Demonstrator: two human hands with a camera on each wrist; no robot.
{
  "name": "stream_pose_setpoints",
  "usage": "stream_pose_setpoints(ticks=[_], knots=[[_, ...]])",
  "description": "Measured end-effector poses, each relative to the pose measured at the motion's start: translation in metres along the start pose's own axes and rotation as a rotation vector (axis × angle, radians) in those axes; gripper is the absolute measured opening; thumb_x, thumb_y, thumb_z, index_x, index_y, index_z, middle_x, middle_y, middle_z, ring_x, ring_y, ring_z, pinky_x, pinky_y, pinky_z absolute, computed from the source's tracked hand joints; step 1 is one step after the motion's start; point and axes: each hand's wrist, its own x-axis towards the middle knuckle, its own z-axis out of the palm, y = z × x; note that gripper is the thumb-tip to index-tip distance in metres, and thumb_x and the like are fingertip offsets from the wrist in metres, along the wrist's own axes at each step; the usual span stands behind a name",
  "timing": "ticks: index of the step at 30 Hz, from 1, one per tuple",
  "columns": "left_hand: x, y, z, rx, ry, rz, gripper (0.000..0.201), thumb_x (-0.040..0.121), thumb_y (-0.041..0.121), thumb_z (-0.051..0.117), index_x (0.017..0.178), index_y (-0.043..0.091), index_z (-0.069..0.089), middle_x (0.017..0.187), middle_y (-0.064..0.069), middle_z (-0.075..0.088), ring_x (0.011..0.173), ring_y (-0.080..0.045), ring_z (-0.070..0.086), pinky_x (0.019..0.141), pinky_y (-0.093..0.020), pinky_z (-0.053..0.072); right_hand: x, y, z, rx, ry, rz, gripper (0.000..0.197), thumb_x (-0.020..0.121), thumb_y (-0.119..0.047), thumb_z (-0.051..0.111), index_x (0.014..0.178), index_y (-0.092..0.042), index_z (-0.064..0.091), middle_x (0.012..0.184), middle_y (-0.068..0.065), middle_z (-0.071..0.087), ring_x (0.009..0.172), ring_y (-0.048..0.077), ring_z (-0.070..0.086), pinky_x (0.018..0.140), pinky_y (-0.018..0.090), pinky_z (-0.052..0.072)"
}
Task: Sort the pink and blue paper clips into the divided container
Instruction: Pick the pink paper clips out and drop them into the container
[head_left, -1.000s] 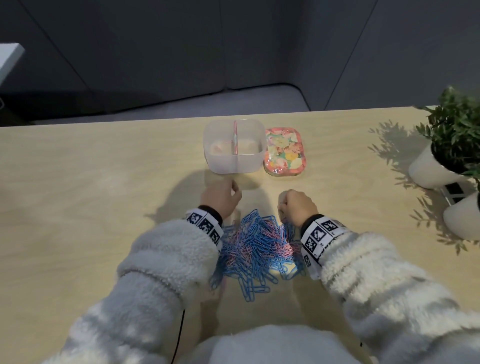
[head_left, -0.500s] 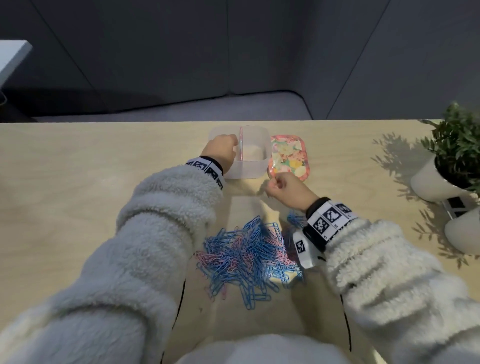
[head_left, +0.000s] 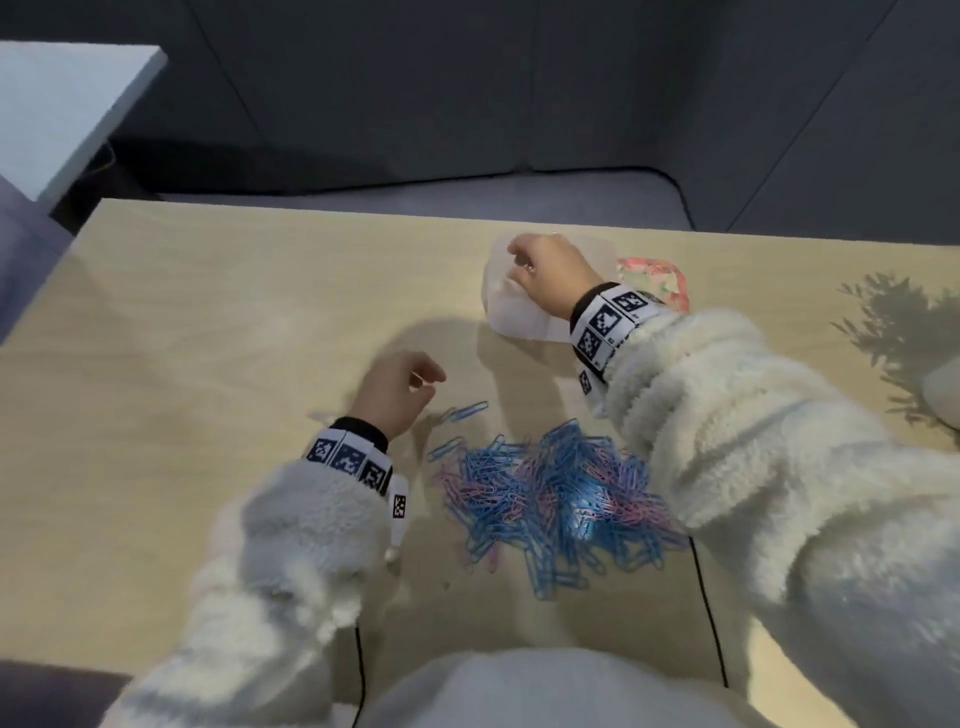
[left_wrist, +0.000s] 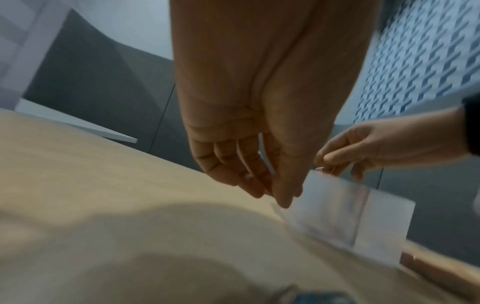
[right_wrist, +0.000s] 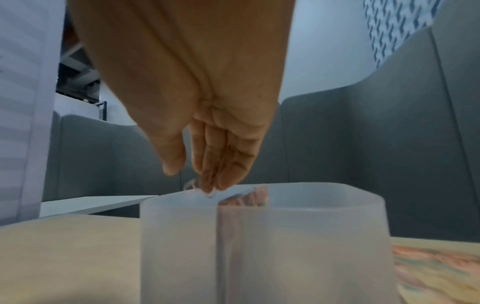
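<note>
A heap of blue and pink paper clips (head_left: 561, 493) lies on the wooden table near me. Two blue clips (head_left: 467, 410) lie loose at its far left. My left hand (head_left: 428, 382) hovers just left of them, fingers loosely curled and holding nothing (left_wrist: 270, 191). Behind the heap stands the translucent divided container (head_left: 514, 317), largely hidden by my right hand (head_left: 522, 267). That hand hangs over the left compartment (right_wrist: 179, 236) and pinches a pale pink clip (right_wrist: 191, 186) just above the rim. The left wrist view also shows this pinch (left_wrist: 320, 169).
A floral lid (head_left: 657, 278) lies right of the container. A white plant pot (head_left: 943, 395) and its leaf shadow sit at the right edge. A thin black cable (head_left: 709, 613) runs by the right sleeve. A grey seat stands beyond the table's far edge.
My left hand has drawn back from the container to the left of the heap. My right hand has risen from in front of the container to over its left compartment.
</note>
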Motion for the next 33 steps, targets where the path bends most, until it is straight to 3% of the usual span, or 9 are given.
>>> stream_pose_setpoints(ticks=[3, 5, 8, 10, 15, 20, 23, 30, 33], knots=[[-0.014, -0.019, 0.011, 0.046, -0.009, -0.084, 0.011, 0.084, 0.009, 0.060, 0.094, 0.012, 0.065, 0.099, -0.006, 0.065, 0.082, -0.014, 0.056, 0.074, -0.025, 0.042, -0.020, -0.004, 0.006, -0.049, 0.175, -0.108, 0.035, 0.088, -0.002, 0.044, 0.121, -0.001, 0.055, 0.118, 0.019, 0.059, 0.116, 0.035, 0.047, 0.094, 0.041, 0.042], [-0.017, -0.021, 0.019, 0.037, -0.010, -0.099, 0.011, 0.085, 0.016, 0.063, 0.095, 0.012, 0.065, 0.097, -0.006, 0.064, 0.081, -0.016, 0.056, 0.075, -0.027, 0.045, -0.041, -0.008, 0.022, -0.011, 0.221, -0.202, 0.027, 0.087, -0.001, 0.045, 0.107, -0.003, 0.062, 0.107, 0.016, 0.063, 0.105, 0.032, 0.053, 0.089, 0.041, 0.046], [-0.013, -0.011, 0.031, 0.083, -0.017, -0.088, 0.015, 0.086, 0.025, 0.062, 0.096, 0.013, 0.063, 0.093, -0.003, 0.062, 0.083, -0.019, 0.057, 0.078, -0.031, 0.050, -0.079, -0.018, 0.056, 0.032, -0.171, -0.230, 0.020, 0.091, -0.011, 0.049, 0.102, -0.011, 0.065, 0.102, 0.006, 0.065, 0.094, 0.021, 0.059, 0.085, 0.033, 0.049], [-0.007, -0.006, 0.036, 0.155, -0.034, -0.056, 0.015, 0.085, 0.026, 0.061, 0.093, 0.013, 0.061, 0.093, -0.003, 0.061, 0.085, -0.020, 0.057, 0.079, -0.030, 0.050, -0.100, -0.022, 0.079, 0.030, -0.369, -0.278, 0.018, 0.089, -0.016, 0.054, 0.102, -0.014, 0.067, 0.101, 0.003, 0.062, 0.094, 0.020, 0.056, 0.084, 0.034, 0.048], [-0.003, -0.009, 0.034, 0.233, -0.076, -0.005, 0.011, 0.087, 0.014, 0.057, 0.091, 0.005, 0.061, 0.100, -0.013, 0.057, 0.093, -0.028, 0.055, 0.082, -0.033, 0.042, -0.127, -0.004, 0.105, -0.170, -0.413, -0.463, 0.026, 0.089, -0.020, 0.052, 0.113, -0.021, 0.063, 0.119, 0.006, 0.052, 0.111, 0.025, 0.042, 0.088, 0.036, 0.038], [-0.016, -0.020, 0.031, 0.212, -0.030, -0.019, 0.012, 0.088, 0.013, 0.056, 0.091, 0.002, 0.059, 0.100, -0.015, 0.055, 0.091, -0.030, 0.053, 0.079, -0.033, 0.041, -0.131, 0.033, 0.086, -0.135, -0.240, -0.299, 0.026, 0.091, -0.019, 0.052, 0.113, -0.019, 0.064, 0.114, 0.005, 0.057, 0.106, 0.024, 0.046, 0.089, 0.038, 0.044], [-0.023, -0.028, 0.029, 0.183, 0.059, -0.069, 0.015, 0.087, 0.017, 0.059, 0.092, 0.003, 0.059, 0.097, -0.014, 0.056, 0.088, -0.029, 0.054, 0.077, -0.034, 0.041, -0.132, 0.032, 0.081, -0.164, -0.133, -0.300, 0.024, 0.091, -0.021, 0.052, 0.110, -0.016, 0.067, 0.110, 0.005, 0.062, 0.102, 0.027, 0.051, 0.088, 0.040, 0.043], [-0.029, -0.030, 0.028, 0.158, 0.050, -0.107, 0.013, 0.087, 0.017, 0.059, 0.089, 0.004, 0.059, 0.096, -0.012, 0.055, 0.091, -0.028, 0.054, 0.079, -0.032, 0.040, -0.139, -0.030, 0.110, -0.211, -0.386, -0.328, 0.029, 0.088, -0.036, 0.055, 0.103, -0.014, 0.065, 0.107, 0.007, 0.061, 0.105, 0.025, 0.049, 0.089, 0.041, 0.041], [-0.034, -0.031, 0.025, 0.167, 0.031, -0.098, 0.012, 0.087, 0.016, 0.058, 0.088, 0.004, 0.058, 0.089, -0.010, 0.054, 0.089, -0.029, 0.054, 0.075, -0.031, 0.038, -0.137, -0.034, 0.115, -0.208, -0.399, -0.286, 0.025, 0.086, -0.029, 0.059, 0.102, -0.011, 0.065, 0.107, 0.010, 0.062, 0.106, 0.028, 0.051, 0.089, 0.039, 0.042]])
